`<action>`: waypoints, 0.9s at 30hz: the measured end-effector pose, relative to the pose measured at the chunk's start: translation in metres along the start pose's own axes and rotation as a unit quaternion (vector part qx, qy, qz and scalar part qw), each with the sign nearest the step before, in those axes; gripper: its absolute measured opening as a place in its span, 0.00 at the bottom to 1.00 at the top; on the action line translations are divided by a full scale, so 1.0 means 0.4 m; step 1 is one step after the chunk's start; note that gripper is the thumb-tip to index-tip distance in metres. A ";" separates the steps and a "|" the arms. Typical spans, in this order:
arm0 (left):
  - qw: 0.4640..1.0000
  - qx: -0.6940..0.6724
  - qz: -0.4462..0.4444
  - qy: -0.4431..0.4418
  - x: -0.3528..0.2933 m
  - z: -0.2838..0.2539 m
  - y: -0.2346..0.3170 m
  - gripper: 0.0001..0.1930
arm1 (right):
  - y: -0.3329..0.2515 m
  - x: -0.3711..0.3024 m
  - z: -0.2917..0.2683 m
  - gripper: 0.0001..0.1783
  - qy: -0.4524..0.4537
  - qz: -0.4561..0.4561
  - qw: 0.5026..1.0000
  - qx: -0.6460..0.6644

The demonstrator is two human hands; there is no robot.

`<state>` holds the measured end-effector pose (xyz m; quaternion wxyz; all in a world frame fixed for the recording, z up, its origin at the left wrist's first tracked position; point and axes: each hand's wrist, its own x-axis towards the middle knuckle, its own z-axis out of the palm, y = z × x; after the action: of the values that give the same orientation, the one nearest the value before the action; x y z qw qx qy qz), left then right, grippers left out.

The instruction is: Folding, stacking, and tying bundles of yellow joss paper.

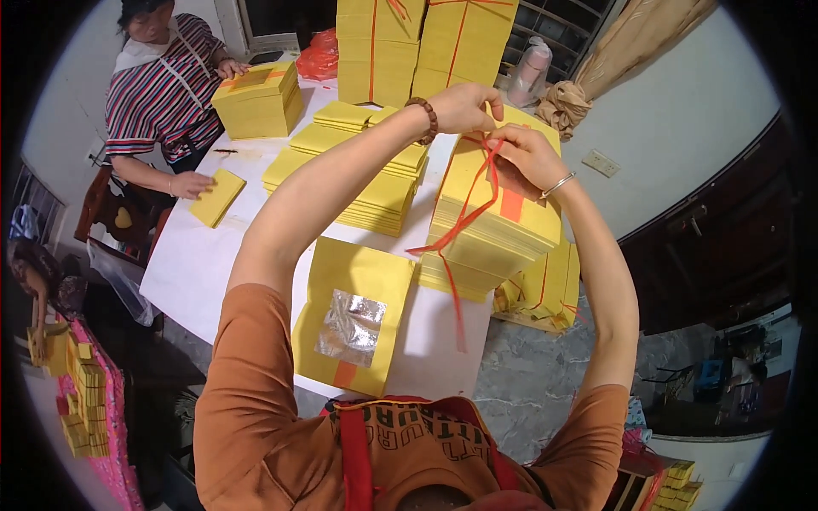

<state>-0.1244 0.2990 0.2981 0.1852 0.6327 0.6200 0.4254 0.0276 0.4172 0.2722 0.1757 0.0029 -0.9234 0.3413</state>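
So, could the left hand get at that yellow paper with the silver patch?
Likely yes: the yellow paper lies uncovered near the body, though the left hand is by the red ribbon.

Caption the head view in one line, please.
Right hand pinching red ribbon, left hand close by, over a stack of yellow paper at a white table.

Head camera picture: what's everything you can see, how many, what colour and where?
Table: one, white, middle
Ribboned stack: one, yellow, under hands
Loose ribbon: one, red, on that stack
Tall stacks: two, yellow, table's back
Low stacks: several, yellow, middle
Boxy stack: one, yellow, upper left
Silver-patched paper: one, yellow, near edge
Far stacks: several, yellow, lower left
Bag: one, red, back left
Curtain: one, tan, upper right
Co-worker: one, striped top, upper left
Left hand: one, brown bracelet, above stack
Right hand: one, silver bangle, at ribbon
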 end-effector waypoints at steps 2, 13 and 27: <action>0.999 -0.019 -0.040 -0.019 -0.007 -0.015 -0.019 0.08 | 0.005 -0.005 -0.003 0.10 0.012 0.102 0.967 0.231; 0.995 -0.064 -0.068 -0.044 -0.008 0.005 -0.012 0.10 | 0.011 0.004 -0.037 0.05 -0.003 0.135 0.959 0.251; 0.980 -0.168 -0.097 -0.053 0.031 0.033 -0.032 0.09 | -0.016 0.024 0.000 0.06 0.245 -0.178 0.870 -0.389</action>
<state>-0.1238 0.3165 0.2845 0.3616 0.5512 0.5874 0.4694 0.0194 0.4132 0.2794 0.4414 0.0153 -0.8924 -0.0926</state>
